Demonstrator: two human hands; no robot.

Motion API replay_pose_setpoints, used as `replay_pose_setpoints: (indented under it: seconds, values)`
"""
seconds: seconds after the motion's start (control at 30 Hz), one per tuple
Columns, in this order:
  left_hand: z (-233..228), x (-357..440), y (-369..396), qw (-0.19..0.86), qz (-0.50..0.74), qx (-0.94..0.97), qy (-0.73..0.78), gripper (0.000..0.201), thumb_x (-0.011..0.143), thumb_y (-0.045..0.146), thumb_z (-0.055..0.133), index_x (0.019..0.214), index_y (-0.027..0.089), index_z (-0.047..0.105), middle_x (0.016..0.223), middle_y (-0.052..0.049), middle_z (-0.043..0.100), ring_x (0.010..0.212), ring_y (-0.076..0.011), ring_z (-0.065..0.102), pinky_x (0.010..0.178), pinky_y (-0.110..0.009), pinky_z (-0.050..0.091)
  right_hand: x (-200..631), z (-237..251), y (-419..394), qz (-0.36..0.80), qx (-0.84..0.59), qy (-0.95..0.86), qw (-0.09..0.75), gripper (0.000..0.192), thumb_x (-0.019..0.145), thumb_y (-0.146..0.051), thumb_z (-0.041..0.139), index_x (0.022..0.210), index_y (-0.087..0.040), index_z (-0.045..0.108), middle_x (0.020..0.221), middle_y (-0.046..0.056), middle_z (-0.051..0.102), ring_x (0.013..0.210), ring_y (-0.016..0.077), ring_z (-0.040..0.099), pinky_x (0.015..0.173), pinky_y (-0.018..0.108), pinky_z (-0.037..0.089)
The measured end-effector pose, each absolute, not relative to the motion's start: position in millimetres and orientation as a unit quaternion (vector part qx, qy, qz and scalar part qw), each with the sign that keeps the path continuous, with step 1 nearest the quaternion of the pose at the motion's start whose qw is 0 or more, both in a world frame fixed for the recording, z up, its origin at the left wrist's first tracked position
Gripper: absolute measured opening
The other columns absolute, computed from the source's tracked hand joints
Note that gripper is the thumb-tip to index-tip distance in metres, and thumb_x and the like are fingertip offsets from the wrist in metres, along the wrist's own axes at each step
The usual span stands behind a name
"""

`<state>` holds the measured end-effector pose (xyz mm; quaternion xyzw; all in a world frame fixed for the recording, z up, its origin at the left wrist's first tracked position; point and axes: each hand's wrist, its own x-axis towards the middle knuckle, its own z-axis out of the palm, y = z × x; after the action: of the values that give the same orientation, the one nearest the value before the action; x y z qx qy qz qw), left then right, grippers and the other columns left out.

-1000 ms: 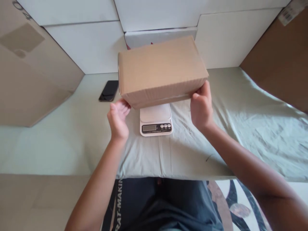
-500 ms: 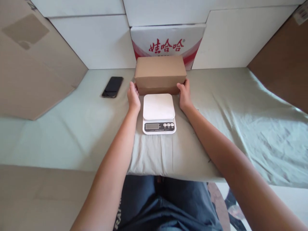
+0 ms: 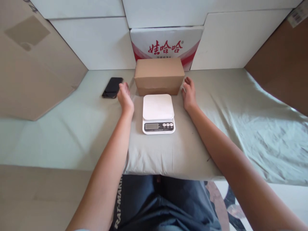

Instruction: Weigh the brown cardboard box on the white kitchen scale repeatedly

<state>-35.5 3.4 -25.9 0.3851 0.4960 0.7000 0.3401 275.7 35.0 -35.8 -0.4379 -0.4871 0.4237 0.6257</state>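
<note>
A closed brown cardboard box (image 3: 158, 75) rests on the pale green cloth behind a small white digital scale (image 3: 158, 113). The scale's platform is bare. My left hand (image 3: 125, 96) hovers open a little to the left of the box, between it and a black phone (image 3: 112, 87). My right hand (image 3: 189, 94) is open just right of the box's front corner, apart from it. Neither hand holds anything.
The table (image 3: 240, 106) is covered with a green cloth. A white carton with red characters (image 3: 166, 43) stands behind the brown box. White panels line the back. Large brown cardboard sheets lean at the left (image 3: 31, 64) and right (image 3: 284, 61).
One second ago both hands held the box in the air above the scale. They set it down behind the scale, then let go and drew outward from its sides.
</note>
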Motion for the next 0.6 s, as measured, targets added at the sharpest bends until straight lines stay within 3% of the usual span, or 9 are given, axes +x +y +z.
replay_pose_setpoints:
  seconds: [0.17,0.27,0.43,0.6]
  values:
    - [-10,-25,-14,0.384,0.681,0.350,0.516,0.072,0.110,0.063,0.026,0.145,0.014,0.066,0.167,-0.020,0.054,0.156,-0.0252,0.053,0.131,-0.041,0.039,280,-31,28,0.455,-0.443,-0.507,0.582,0.079,0.082,-0.079,0.062,0.148,-0.037,0.052,0.172,0.001,0.047,0.169,0.0280,0.034,0.138,0.054,0.035]
    - [-7,-11,-15,0.415,0.671,0.350,0.505,0.065,0.110,0.059,0.033,0.136,0.012,0.070,0.162,-0.021,0.060,0.151,-0.0262,0.059,0.128,-0.041,0.044,270,-21,20,0.456,-0.426,-0.536,0.568,0.075,0.082,-0.076,0.063,0.146,-0.038,0.054,0.169,-0.002,0.053,0.166,0.0274,0.039,0.139,0.053,0.035]
    - [-16,2,-12,0.395,0.689,0.392,0.465,0.067,0.093,0.078,0.060,0.110,0.016,0.078,0.135,-0.019,0.077,0.143,-0.0317,0.065,0.121,-0.043,0.051,261,-13,11,0.441,-0.420,-0.561,0.560,0.069,0.081,-0.067,0.068,0.141,-0.033,0.062,0.160,0.000,0.063,0.162,0.0290,0.044,0.142,0.051,0.029]
    - [-18,1,-12,0.350,0.703,0.432,0.444,0.074,0.085,0.084,0.066,0.113,0.017,0.078,0.134,-0.016,0.077,0.144,-0.0313,0.064,0.123,-0.044,0.050,257,-12,11,0.421,-0.407,-0.576,0.570,0.075,0.080,-0.069,0.068,0.144,-0.031,0.058,0.162,0.003,0.060,0.161,0.0315,0.044,0.142,0.054,0.027]
